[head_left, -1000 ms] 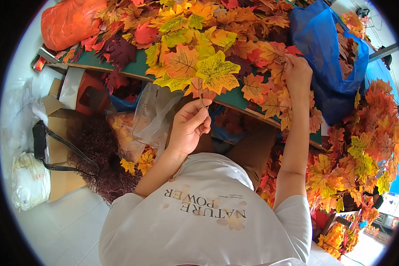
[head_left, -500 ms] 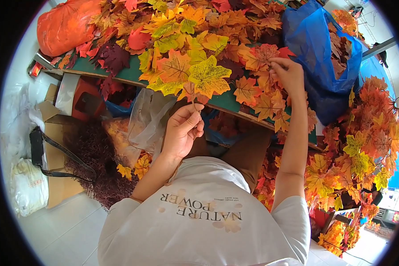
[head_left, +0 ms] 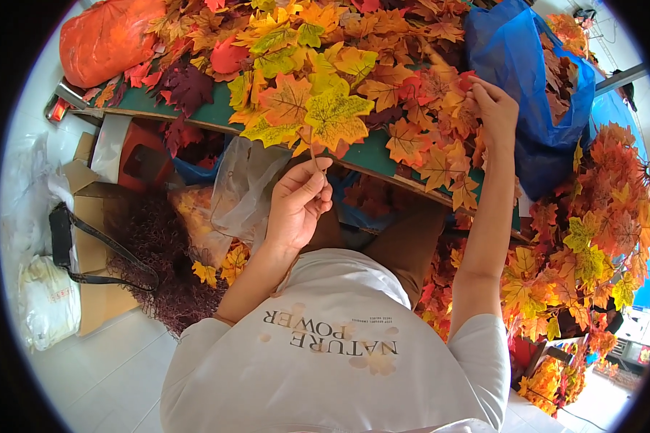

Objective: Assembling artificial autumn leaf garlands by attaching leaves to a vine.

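Observation:
My left hand (head_left: 298, 200) pinches the thin stem of a spray of artificial maple leaves (head_left: 337, 114), yellow-green and orange, which fans out above the fingers over the table edge. My right hand (head_left: 495, 114) reaches to the right part of the leaf pile. Its thumb and fingers are closed on an orange-red artificial maple leaf (head_left: 468, 102); the grip itself is partly hidden. More orange leaves (head_left: 438, 164) hang over the table's front edge below that hand.
The green table (head_left: 217, 115) carries heaped autumn leaves. An orange bag (head_left: 108, 47) lies back left, a blue plastic bag (head_left: 509, 65) back right. A carton (head_left: 90, 238) and dark purple twigs (head_left: 155, 252) are at left; leaf bunches (head_left: 592, 216) crowd the right.
My right hand has moved right, away from the orange leaf cluster. My left hand stays nearly in place with its stem, and the yellow leaf above it has tilted slightly.

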Available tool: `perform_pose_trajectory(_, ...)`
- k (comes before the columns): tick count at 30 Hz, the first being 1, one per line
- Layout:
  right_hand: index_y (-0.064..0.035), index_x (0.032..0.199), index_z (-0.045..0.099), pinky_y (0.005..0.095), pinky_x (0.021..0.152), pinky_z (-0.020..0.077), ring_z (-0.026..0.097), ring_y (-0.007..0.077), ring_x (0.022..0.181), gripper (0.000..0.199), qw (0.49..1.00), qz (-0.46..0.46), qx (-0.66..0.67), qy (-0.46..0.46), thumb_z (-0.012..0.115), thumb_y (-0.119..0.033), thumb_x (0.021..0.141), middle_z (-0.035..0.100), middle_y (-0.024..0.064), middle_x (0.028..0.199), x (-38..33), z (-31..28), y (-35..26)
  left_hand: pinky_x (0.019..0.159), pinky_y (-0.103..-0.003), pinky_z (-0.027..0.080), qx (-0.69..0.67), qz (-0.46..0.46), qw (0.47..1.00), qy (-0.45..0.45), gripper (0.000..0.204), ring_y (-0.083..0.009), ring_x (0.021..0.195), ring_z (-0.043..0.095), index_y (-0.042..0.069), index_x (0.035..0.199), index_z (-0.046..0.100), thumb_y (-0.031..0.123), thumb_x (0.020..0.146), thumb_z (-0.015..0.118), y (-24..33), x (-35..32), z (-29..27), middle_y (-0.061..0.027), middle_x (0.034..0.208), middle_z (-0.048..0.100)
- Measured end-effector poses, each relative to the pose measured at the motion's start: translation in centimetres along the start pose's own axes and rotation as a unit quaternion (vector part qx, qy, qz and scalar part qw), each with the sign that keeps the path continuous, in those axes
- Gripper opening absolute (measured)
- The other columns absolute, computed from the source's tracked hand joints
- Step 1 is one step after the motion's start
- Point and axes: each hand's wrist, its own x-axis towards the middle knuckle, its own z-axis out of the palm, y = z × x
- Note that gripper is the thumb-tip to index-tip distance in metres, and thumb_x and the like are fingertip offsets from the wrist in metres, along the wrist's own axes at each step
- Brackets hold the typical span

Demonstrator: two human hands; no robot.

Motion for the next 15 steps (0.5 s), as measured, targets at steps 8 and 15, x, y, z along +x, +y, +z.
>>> perform_pose_trajectory(8,0.0012,0.089,0.063,0.02,0.066,0.0529,0.063,0.0121,0.074,0.006,0.917,0.091,0.363,-0.137,0.062,-0.003,0.085,0.065,0.0068,0.084,-14.2,7.1,1.4,0.062,-0.024,0.053,0.058,0.021,0.997,-0.038,0.025,-0.0089,0.07,0.058,0.004,0.114,0.056,0.009,0.089,0.059,-1.1,-0.1,2.5,-0.0003,0.078,0.056)
perform_pose_trajectory(15,0.0018,0.087,0.065,0.0225,0.063,0.0539,0.064,0.0131,0.071,0.009,0.887,0.174,0.409,-0.129,0.065,-0.006,0.084,0.066,0.0075,0.084,-19.1,10.4,2.8,0.056,-0.023,0.05,0.093,0.042,0.994,-0.037,0.025,-0.0102,0.064,0.057,0.004,0.113,0.054,0.007,0.088,0.06,-1.6,-0.1,2.6,-0.0016,0.075,0.056)
